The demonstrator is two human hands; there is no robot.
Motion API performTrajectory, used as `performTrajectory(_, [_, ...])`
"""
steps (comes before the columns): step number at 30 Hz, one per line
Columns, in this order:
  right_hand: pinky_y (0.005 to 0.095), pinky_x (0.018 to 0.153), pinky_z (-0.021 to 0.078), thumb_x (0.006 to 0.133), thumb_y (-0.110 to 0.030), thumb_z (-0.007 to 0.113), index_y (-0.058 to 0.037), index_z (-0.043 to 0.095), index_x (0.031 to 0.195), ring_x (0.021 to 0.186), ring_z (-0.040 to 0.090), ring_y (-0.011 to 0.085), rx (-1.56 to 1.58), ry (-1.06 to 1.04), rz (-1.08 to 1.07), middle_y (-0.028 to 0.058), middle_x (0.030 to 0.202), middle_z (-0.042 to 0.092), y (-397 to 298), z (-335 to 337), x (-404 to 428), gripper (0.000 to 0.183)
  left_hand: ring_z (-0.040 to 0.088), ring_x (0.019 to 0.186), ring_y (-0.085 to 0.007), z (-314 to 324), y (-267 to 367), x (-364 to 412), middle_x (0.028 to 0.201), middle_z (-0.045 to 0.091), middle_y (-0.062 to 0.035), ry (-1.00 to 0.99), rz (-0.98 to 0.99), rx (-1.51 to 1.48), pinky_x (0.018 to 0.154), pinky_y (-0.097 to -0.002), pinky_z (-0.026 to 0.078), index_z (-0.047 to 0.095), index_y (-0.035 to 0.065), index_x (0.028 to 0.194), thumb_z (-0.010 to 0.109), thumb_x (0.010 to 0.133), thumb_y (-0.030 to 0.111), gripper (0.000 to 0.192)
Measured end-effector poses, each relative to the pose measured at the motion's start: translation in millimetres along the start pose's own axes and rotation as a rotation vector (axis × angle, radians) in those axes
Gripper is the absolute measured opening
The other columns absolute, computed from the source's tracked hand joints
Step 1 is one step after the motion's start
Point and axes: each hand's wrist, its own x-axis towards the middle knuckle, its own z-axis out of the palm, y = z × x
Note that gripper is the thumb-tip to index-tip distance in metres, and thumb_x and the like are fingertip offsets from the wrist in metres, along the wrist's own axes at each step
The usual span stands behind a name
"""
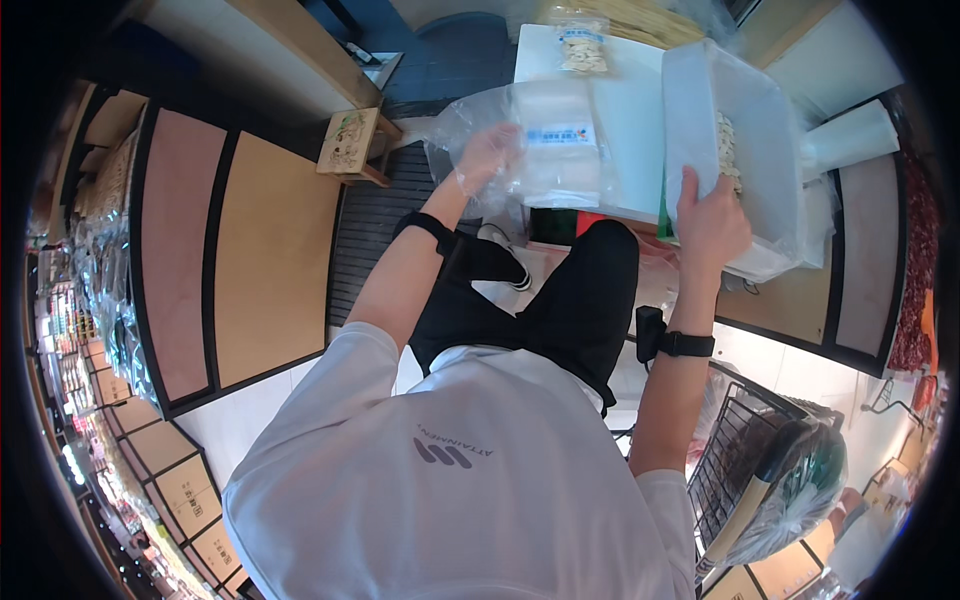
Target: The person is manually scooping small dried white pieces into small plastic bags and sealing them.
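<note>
My left hand [491,154] is at the left end of a stack of clear plastic bags [559,176] with printed labels. Loose clear film covers part of its fingers, so their grip is unclear. My right hand [712,221] grips the near-left rim of a white plastic tub [761,172], thumb on the outside. The tub tilts, and pale, flat dried pieces [727,150] lie inside along its left wall. A filled clear bag [583,52] of similar pieces lies at the far side of the white tabletop [634,112].
A small wooden stool [349,142] stands left, beside a wood-panelled cabinet [274,255]. Right of the tub lies a roll of clear plastic [855,139]. A wire cart [739,450] with a bagged load stands behind my right arm. Long yellowish goods [645,19] lie beyond the table.
</note>
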Motion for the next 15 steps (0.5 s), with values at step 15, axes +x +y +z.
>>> performTrajectory(15, [0.0410, 0.051, 0.0508, 0.082, -0.049, 0.063, -0.0081, 0.060, 0.075, 0.053, 0.065, 0.0316, -0.013, 0.011, -0.004, 0.0114, 0.059, 0.064, -1, -1, 0, 0.042, 0.065, 0.089, -0.0191, 3, 15, 20, 0.097, 0.070, -0.0113, 0.114, -0.192, 0.692, 0.079, -0.0319, 0.051, 0.069, 0.0004, 0.102, 0.078, 0.076, 0.035, 0.044])
